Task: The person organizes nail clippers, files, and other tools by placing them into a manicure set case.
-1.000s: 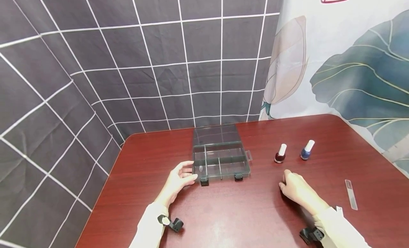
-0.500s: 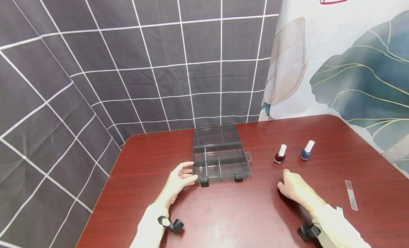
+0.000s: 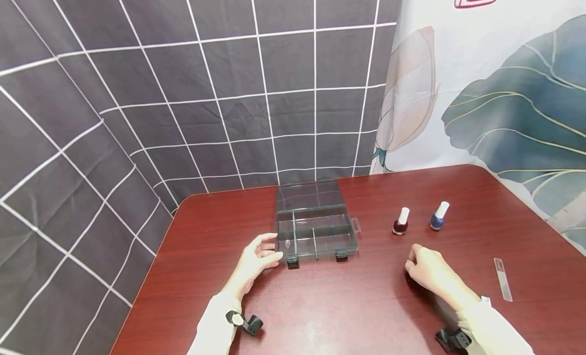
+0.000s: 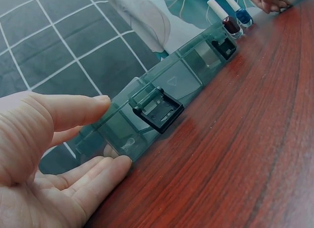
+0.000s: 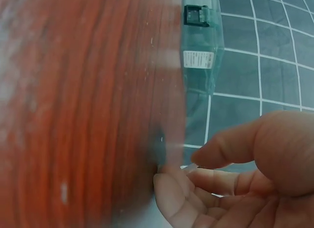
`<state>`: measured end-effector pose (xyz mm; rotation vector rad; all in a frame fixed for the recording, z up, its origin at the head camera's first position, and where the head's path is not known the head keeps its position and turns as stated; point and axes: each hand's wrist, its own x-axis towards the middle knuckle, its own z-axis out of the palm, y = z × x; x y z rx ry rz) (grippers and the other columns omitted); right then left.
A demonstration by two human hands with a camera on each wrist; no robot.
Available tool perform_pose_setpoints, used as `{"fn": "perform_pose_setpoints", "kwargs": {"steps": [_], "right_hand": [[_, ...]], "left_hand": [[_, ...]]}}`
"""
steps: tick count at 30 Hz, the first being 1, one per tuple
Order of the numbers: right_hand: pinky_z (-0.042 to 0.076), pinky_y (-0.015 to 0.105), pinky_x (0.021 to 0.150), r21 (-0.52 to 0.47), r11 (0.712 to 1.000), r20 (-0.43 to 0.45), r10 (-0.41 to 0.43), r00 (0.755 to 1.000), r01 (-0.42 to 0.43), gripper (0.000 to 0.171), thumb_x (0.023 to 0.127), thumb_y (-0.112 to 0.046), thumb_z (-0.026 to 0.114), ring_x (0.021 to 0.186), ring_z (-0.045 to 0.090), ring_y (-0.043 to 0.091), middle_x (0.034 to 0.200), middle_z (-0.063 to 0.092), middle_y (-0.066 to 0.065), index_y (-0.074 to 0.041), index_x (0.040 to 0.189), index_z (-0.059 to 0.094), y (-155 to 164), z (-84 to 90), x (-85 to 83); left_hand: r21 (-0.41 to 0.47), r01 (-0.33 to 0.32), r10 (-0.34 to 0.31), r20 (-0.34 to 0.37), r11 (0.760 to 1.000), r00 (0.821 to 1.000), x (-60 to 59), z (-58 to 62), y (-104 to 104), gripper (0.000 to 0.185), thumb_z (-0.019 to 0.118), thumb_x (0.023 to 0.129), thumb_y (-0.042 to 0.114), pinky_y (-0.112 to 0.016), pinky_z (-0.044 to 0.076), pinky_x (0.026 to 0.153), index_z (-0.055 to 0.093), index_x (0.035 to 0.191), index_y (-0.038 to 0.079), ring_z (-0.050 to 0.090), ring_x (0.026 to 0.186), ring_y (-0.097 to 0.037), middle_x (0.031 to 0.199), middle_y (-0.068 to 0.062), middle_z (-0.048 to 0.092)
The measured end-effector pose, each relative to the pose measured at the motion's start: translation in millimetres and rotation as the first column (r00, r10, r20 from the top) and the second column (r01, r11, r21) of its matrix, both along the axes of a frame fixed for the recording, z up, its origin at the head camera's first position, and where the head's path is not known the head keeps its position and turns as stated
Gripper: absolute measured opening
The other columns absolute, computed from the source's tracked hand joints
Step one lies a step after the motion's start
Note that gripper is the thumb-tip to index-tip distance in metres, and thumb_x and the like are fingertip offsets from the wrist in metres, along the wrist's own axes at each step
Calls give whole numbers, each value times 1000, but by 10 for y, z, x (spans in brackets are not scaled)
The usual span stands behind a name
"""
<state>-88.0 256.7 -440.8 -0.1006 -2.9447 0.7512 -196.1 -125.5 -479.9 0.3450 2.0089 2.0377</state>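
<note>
A clear, dark-tinted compartment box (image 3: 327, 238) lies with its lid (image 3: 311, 195) tipped back. My left hand (image 3: 258, 256) holds the box's left front corner, thumb at the front and fingers along the left side. Through the wall in the left wrist view, a small clear nail-shaped piece (image 4: 128, 143) shows in the left compartment. My right hand (image 3: 430, 271) is low over the table, right of the box, with thumb and finger curled together. A small pale, translucent sliver (image 5: 190, 167) shows at their tips in the right wrist view; its kind is not clear.
Behind my right hand stand a dark red nail polish bottle (image 3: 401, 223) and a blue nail polish bottle (image 3: 438, 217), both white-capped. A nail file (image 3: 503, 279) lies at the right. Two black latches (image 3: 293, 262) hang at the box's front; cloth hangs behind the table.
My right hand shifts slightly left, then back right and a little toward me, staying low over the table. The left hand and box stay put.
</note>
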Motion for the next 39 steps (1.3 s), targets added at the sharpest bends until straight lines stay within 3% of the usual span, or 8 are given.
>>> {"fn": "perform_pose_setpoints", "kwargs": {"steps": [9,16,23,30,35,39], "right_hand": [[41,28,45,-102,995,-16,-11,1000,10,13,78,4,47,44,50,12,51,48,0,-5,69,44,11,11,18],[44,27,44,-158,987,10,-20,1000,21,13,82,4,44,44,51,13,52,50,0,-3,71,45,17,10,2],[48,25,44,-224,974,-36,-45,998,36,12,85,2,45,48,54,13,59,55,2,-3,75,46,-30,28,-54],[51,25,49,-351,935,-19,-59,998,48,7,86,1,47,53,58,15,77,66,12,-1,81,51,-84,44,-114],[53,26,50,-445,895,3,-18,1000,17,6,87,1,48,54,58,15,75,65,12,3,86,54,-128,89,-172],[53,26,50,-464,886,-16,3,1000,-10,7,88,0,50,53,58,14,75,65,12,4,87,55,-182,147,-210]], "left_hand": [[-3,-3,3,11,1000,1000,0,-23,-25,60,74,77,5,-39,54,77,48,131,3,60,92,-24,113,-26,53],[-5,1,0,7,1000,1000,11,-15,-31,60,73,78,4,-40,54,77,47,131,3,60,92,-23,113,-26,52],[-10,-4,4,0,1000,1000,11,-17,-22,59,73,78,4,-39,54,76,47,131,3,59,90,-23,112,-26,52],[-1,-1,1,-5,1000,1000,14,-15,-11,59,73,78,4,-40,55,75,47,131,2,60,90,-22,112,-26,52],[2,0,0,-8,1000,1000,8,-12,-9,60,73,78,6,-40,54,75,47,131,2,60,91,-22,112,-26,52],[7,1,-1,-6,1000,1000,4,-12,-7,60,74,77,6,-40,54,75,47,131,3,60,91,-22,113,-26,51]]}}
